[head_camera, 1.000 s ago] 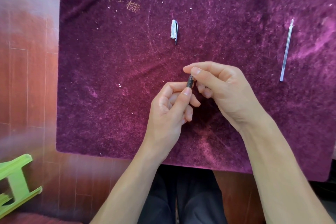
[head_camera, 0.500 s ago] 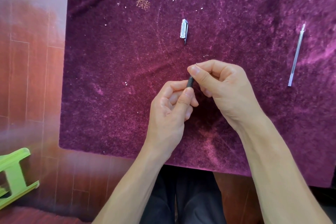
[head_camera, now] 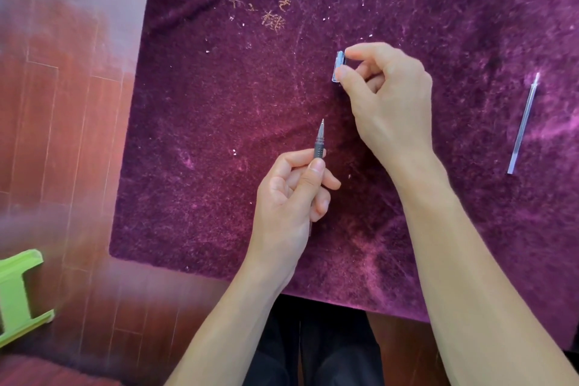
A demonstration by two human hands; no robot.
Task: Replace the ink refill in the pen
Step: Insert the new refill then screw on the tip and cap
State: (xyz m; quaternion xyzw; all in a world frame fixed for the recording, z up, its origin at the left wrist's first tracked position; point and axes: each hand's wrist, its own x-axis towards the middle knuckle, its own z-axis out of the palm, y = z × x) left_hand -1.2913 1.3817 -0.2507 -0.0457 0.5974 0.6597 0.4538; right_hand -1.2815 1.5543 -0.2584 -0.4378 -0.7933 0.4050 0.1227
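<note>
My left hand (head_camera: pixel 291 197) grips the pen (head_camera: pixel 319 144) by its dark ribbed grip, with the metal tip pointing up and away from me; the rest of the barrel is hidden in my palm. Farther back on the purple cloth (head_camera: pixel 219 135), my right hand (head_camera: pixel 385 103) pinches the clear pen cap (head_camera: pixel 339 66) between thumb and forefinger. A thin clear ink refill (head_camera: pixel 524 122) lies alone on the cloth at the right, apart from both hands.
The cloth covers a table whose front edge runs just before my dark-trousered legs (head_camera: pixel 313 348). Red-brown wooden floor (head_camera: pixel 56 135) lies to the left, with a green plastic stool (head_camera: pixel 18 294) at the lower left. Gold embroidered characters (head_camera: pixel 272 20) mark the cloth's far part.
My right hand has let go of the pen tip and reached back to the cap, closing on it. My left hand keeps the pen, its tip now exposed. The camera moved closer.
</note>
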